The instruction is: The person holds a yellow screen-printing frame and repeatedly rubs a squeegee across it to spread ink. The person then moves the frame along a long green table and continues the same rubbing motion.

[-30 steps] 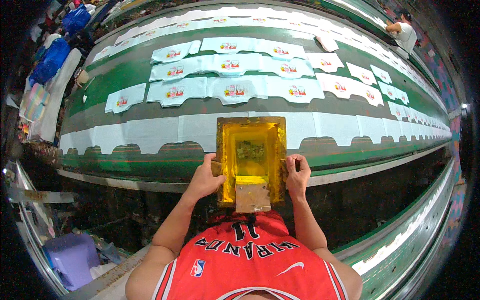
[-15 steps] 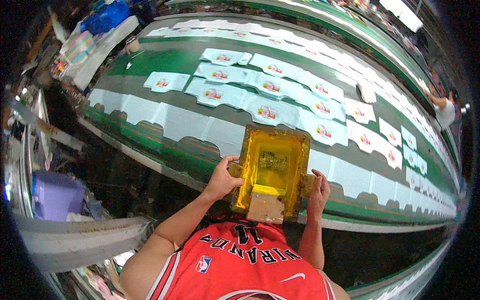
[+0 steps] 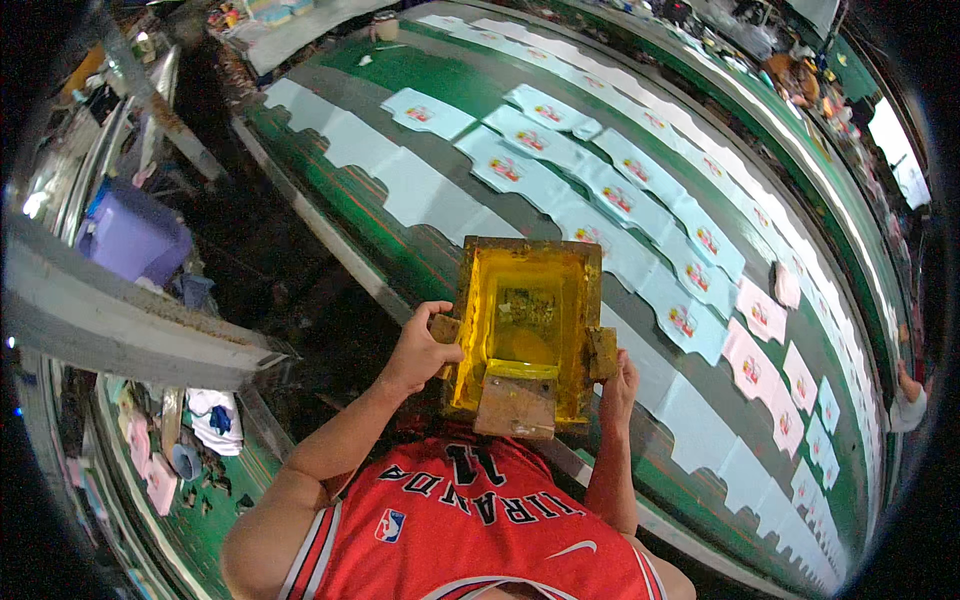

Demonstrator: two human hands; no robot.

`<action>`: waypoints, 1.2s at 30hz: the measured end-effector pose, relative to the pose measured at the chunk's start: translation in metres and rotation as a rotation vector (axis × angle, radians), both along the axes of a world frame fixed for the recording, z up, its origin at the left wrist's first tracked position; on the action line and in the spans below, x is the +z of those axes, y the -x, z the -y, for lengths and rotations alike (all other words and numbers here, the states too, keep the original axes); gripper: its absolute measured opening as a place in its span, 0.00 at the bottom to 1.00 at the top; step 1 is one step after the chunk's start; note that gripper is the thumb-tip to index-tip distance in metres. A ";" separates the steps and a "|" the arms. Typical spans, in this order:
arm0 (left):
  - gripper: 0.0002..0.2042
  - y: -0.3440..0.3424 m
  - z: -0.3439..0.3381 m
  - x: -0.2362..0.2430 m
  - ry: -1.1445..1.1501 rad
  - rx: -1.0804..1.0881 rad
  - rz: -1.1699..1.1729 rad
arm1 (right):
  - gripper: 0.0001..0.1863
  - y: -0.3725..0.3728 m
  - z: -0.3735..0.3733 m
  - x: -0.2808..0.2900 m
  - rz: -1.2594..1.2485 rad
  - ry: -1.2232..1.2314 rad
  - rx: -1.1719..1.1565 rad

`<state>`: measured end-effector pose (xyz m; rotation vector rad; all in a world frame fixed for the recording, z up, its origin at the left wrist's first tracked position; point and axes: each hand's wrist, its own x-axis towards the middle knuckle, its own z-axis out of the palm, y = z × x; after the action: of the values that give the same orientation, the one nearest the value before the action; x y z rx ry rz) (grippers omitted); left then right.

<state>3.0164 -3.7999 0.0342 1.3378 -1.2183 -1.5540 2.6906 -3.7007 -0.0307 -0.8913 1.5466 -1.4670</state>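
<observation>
Holding yellow frame (image 3: 524,312) at near edge of green table (image 3: 425,68). Gripping left block (image 3: 444,331) in closed fingers of left hand (image 3: 411,352). Seemingly pinching right block (image 3: 602,352) in half-hidden right hand (image 3: 618,388)

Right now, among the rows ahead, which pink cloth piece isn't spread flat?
The bunched pink piece just beyond the flat pink pieces: no print shows on it, while those lie spread, prints visible.

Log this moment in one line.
left hand: on left handle | right hand: at right handle | yellow frame: wooden block partly inside
</observation>
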 end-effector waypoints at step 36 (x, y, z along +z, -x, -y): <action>0.36 -0.076 0.252 0.041 0.068 -0.679 0.152 | 0.23 -0.171 0.097 0.030 -0.075 -0.014 -0.547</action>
<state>3.0919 -4.0518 0.0753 1.0606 -1.9405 -1.8544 2.8613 -3.7979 -0.0009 -0.5354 1.9552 -1.8076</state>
